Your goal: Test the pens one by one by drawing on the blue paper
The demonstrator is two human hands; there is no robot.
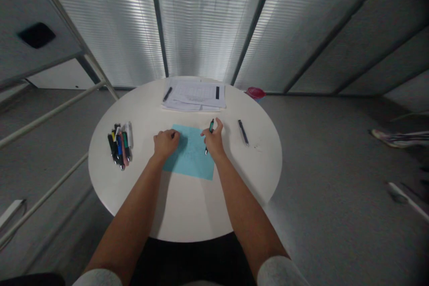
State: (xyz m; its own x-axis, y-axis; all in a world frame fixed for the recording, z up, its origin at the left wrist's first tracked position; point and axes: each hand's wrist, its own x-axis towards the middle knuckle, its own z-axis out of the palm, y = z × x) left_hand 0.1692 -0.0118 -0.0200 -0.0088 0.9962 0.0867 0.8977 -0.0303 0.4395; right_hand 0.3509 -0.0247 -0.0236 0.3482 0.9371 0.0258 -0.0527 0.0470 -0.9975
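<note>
A light-blue sheet of paper [187,170] with faint marks on it lies slightly turned in the middle of the white table. My left hand [166,144] rests closed at the sheet's upper left; a small dark end of something shows at its fingers, too little to name. Over the sheet's right edge, my right hand [213,139] holds a green-and-black pen [211,126], its silver tip pointing down toward the paper. One finger of that hand is raised off the pen. To the right of this hand lies a dark pen [243,132].
A bunch of pens and markers [119,146] in several colours lies on the round table [187,214] at left. Printed papers [197,96] with another black pen [167,94] are at the back. A pink container [256,93] stands beyond the table; white rails [53,114] run along the left.
</note>
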